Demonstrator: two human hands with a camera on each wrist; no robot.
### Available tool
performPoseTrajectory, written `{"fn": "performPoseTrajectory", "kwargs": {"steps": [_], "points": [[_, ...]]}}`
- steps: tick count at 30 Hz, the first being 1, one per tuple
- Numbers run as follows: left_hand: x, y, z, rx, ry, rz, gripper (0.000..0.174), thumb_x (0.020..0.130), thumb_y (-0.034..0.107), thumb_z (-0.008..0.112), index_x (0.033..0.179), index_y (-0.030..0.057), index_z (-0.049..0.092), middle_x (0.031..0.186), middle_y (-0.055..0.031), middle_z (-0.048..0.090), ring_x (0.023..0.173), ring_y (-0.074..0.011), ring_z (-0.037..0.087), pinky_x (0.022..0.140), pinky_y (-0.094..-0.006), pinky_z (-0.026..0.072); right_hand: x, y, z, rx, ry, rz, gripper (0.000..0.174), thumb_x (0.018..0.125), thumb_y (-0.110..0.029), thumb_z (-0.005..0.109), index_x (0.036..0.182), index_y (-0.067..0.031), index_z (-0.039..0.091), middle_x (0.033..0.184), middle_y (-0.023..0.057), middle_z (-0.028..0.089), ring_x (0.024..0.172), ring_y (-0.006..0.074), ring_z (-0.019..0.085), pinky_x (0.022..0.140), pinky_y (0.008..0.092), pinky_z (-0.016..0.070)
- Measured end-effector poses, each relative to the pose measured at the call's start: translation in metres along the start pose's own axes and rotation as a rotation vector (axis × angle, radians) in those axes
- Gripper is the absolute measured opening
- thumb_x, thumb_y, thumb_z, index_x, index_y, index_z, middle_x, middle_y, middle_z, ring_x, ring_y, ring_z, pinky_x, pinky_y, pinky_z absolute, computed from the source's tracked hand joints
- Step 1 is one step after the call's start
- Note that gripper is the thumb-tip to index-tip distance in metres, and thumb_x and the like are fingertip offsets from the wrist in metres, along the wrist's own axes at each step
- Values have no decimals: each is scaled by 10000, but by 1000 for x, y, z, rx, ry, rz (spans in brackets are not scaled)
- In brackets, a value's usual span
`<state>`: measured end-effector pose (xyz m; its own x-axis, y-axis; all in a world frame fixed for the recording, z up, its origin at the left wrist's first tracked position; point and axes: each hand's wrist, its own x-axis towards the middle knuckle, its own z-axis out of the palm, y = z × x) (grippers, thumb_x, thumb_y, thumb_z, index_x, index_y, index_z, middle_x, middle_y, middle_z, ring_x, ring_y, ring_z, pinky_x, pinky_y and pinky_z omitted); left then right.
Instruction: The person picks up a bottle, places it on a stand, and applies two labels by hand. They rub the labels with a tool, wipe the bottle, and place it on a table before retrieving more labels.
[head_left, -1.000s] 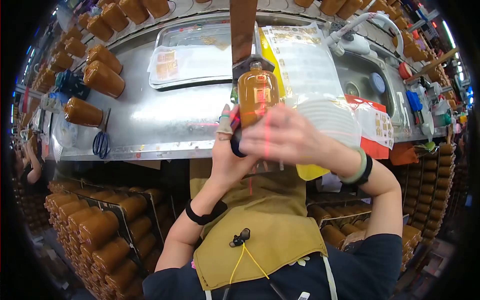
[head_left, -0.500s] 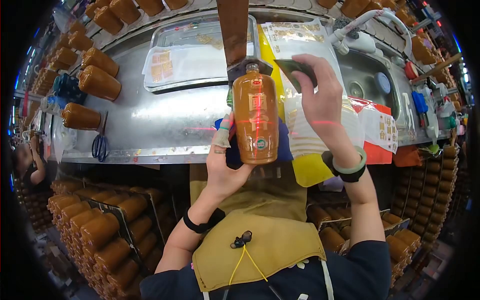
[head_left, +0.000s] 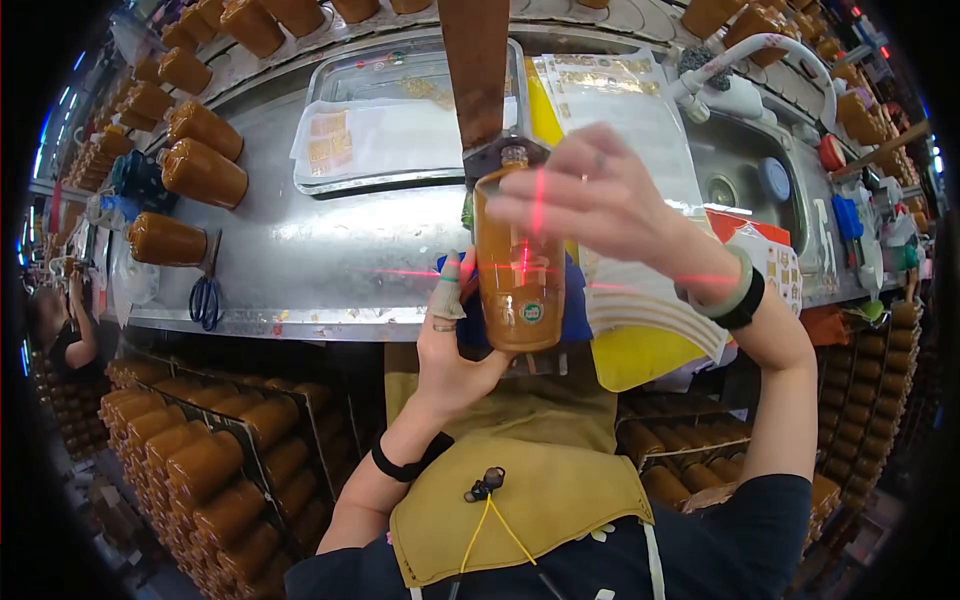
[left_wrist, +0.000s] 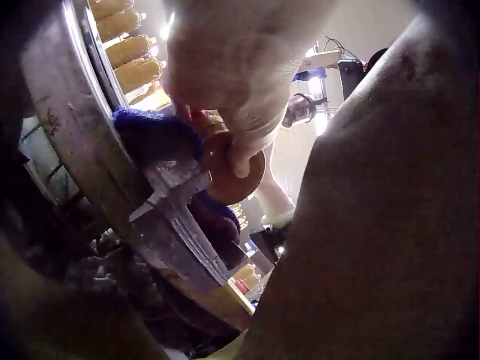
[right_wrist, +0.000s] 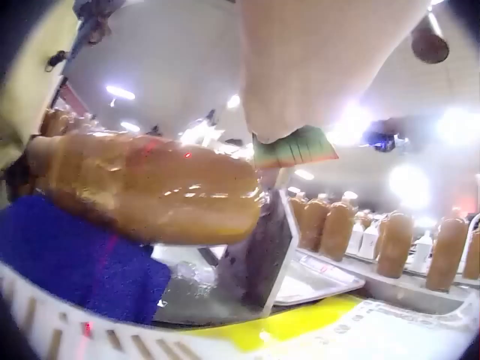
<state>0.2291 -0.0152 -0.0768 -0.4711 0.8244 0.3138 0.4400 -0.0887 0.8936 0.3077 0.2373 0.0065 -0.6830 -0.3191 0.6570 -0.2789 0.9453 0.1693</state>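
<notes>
A glossy brown bottle (head_left: 505, 310) with a small green emblem near its base lies on a blue cloth (right_wrist: 75, 255) at the bench's front edge, its neck at a metal stop. My left hand (head_left: 450, 355) holds its base end, thumb against the bottom and fingers along the left side; one finger wears a pale cover. My right hand (head_left: 610, 205), blurred, passes over the bottle's upper part and hides the front there. In the right wrist view it holds a thin green scraper (right_wrist: 296, 148) near the bottle's base end.
Beyond the bottle stands a brown post (head_left: 473, 70). Left of it are a metal tray (head_left: 310, 185) with label sheets, scissors (head_left: 205, 300) and brown bottles (head_left: 205, 172). To the right are label sheets (head_left: 640, 150), a yellow sheet (head_left: 640, 365) and a sink (head_left: 720, 150).
My right hand went from the bottle's lower part out to the right, showing the green scraper, then back over the upper part. The left hand stays at the base.
</notes>
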Motion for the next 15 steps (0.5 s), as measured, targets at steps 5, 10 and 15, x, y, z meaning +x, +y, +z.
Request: {"fn": "performPoseTrajectory", "kwargs": {"steps": [5,10,15], "points": [[20,12,-19,10,-133,10,1273,664,272,991,1599,-73,199,1593,-262,374,1427,-375,445,1162,-481,394,5,15,-4,70,-19,304,277,810,-107,729,1084,-149,730,939,7,689,826,223,589,761,350,487],[84,20,-23,291,-175,201,920,704,622,846,1413,87,607,1493,-250,431,1347,-459,445,1079,-491,437,14,21,-11,78,125,560,244,856,-28,722,1096,-69,701,889,90,679,891,311,653,804,417,522],[106,16,-22,482,-204,253,686,738,528,846,1115,-25,693,1484,-230,463,1221,-419,527,964,-476,503,10,17,-12,169,140,617,276,870,-7,690,1141,-58,698,981,111,706,881,311,651,801,407,522]]}}
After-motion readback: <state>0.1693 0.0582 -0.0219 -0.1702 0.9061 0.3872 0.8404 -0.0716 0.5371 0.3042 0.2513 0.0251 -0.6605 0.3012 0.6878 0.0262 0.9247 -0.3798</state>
